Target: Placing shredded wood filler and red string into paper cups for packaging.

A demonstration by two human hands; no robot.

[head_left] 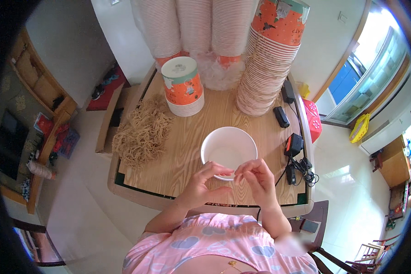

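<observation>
A white paper bucket [223, 145] stands upright in front of me on the wood-grain table, its mouth facing up and pale inside. My left hand [202, 183] hovers by its near left rim, fingers curved and thumb held apart, with nothing visible between them. Close to the near right rim is my right hand [258, 181], its fingertips bent in and bunched together; whatever they pinch is too small to make out. To the left lies a tangled heap of tan, string-like strands [144, 130]. Behind it, a short upside-down stack of orange-and-green paper buckets [183, 89] rests on the table.
A tall, leaning stack of upturned paper buckets [267, 68] rises at the back right. More stacks [194, 27] in clear plastic stand along the back. Black power adapters with coiled cables [301, 169] lie along the right edge. A red stool [311, 119] is beyond it.
</observation>
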